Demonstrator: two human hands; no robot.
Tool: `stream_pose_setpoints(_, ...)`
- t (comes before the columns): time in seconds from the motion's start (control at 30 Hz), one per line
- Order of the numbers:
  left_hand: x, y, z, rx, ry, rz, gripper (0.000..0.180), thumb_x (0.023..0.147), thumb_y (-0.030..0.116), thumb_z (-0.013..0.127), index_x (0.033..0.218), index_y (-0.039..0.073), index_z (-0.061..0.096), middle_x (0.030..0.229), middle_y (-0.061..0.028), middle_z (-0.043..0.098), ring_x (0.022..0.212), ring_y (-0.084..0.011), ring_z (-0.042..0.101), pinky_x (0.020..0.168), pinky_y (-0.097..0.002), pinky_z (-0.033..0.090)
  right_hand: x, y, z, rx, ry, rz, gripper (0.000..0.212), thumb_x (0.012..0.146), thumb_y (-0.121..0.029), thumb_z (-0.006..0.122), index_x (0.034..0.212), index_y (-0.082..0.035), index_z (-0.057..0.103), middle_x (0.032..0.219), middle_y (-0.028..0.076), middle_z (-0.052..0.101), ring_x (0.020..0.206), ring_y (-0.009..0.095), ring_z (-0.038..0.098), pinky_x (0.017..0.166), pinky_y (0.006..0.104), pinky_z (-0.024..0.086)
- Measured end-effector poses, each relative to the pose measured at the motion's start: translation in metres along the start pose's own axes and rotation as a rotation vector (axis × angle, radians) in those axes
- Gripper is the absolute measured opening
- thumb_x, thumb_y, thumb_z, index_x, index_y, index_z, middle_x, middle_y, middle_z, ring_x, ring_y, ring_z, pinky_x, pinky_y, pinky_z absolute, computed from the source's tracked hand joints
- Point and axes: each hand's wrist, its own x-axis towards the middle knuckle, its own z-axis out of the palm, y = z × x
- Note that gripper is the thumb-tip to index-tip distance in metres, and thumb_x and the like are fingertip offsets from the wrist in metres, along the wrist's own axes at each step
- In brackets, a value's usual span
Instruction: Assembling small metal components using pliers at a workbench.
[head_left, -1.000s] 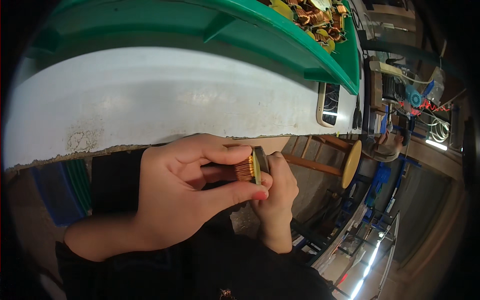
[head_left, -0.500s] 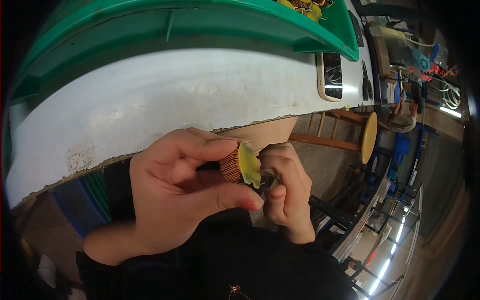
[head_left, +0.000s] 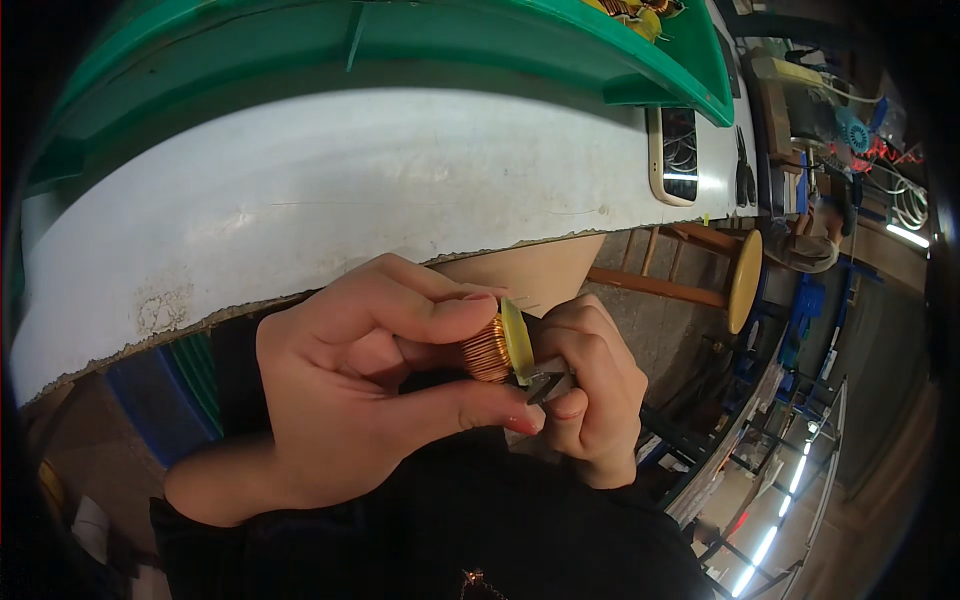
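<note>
My left hand [head_left: 360, 385] pinches a small coil of copper wire [head_left: 488, 350] with a yellow-green disc [head_left: 517, 340] on its right face, thumb below and fingers above. My right hand [head_left: 590, 385] is curled just to the right of it and grips a small metal tool [head_left: 545, 385] whose tip touches the lower edge of the disc. Both hands are below the front edge of the white table [head_left: 330, 200], over my dark-clothed lap.
A green plastic tray [head_left: 420, 40] stands at the back of the table with yellow and copper parts [head_left: 630, 12] in its far right corner. A phone [head_left: 677, 155] lies at the table's right end. A round wooden stool [head_left: 742, 280] stands right of the table.
The view has tilted, so the hands sit lower and more to the right. The coil has turned, showing more of its yellow-green face, and the tool tip now touches it.
</note>
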Motion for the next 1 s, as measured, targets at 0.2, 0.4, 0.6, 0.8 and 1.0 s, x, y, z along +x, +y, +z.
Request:
stream_pose_setpoints(0.2,0.0,-0.003,-0.003,0.173,-0.013,0.095,0.057,0.055,-0.018,0.075,0.104,0.004,0.057,0.099,-0.0098,0.055,0.09,-0.023,0.061,0.088,-0.0342,0.05,-0.004,-0.001,0.0,-0.079,0.0,0.004,0.038,0.091,-0.036,0.05,0.083,0.001,0.053,0.073,0.01,0.048,0.061,0.023,0.042,0.057,0.0306,0.039)
stream_pose_setpoints(0.4,-0.004,0.003,-0.005,0.202,0.008,0.09,0.055,0.054,-0.015,0.078,0.101,0.004,0.057,0.099,-0.0096,0.055,0.091,-0.0224,0.061,0.09,-0.0353,0.049,-0.006,-0.002,0.006,-0.169,0.028,-0.032,0.04,0.091,-0.038,0.05,0.08,0.0,0.052,0.069,0.009,0.047,0.056,0.021,0.04,0.051,0.0303,0.038)
stream_pose_setpoints(0.6,-0.004,0.014,-0.007,0.287,-0.02,0.13,0.052,0.054,-0.013,0.08,0.098,0.003,0.057,0.1,-0.0098,0.055,0.094,-0.024,0.061,0.089,-0.035,0.05,-0.001,-0.007,0.011,-0.173,0.057,-0.057,0.042,0.09,-0.04,0.05,0.08,0.001,0.053,0.068,0.009,0.047,0.056,0.021,0.04,0.051,0.031,0.038)
stream_pose_setpoints(0.8,-0.025,0.06,-0.015,0.385,0.029,0.181,0.045,0.057,-0.011,0.08,0.095,0.001,0.058,0.101,-0.011,0.056,0.1,-0.0268,0.061,0.085,-0.0325,0.052,0.021,-0.041,0.031,-0.096,0.071,-0.078,0.044,0.09,-0.042,0.05,0.081,0.001,0.054,0.068,0.01,0.048,0.056,0.023,0.042,0.051,0.0331,0.039)
stream_pose_setpoints(1.0,-0.061,0.138,0.002,0.137,0.033,0.127,0.032,0.068,-0.011,0.073,0.096,-0.004,0.06,0.102,-0.013,0.057,0.091,-0.0217,0.062,0.08,-0.0262,0.054,0.017,-0.143,0.025,-0.362,0.063,0.147,0.053,0.095,-0.043,0.037,0.101,0.007,0.056,0.101,0.022,0.061,0.078,0.031,0.06,0.071,0.0345,0.049)
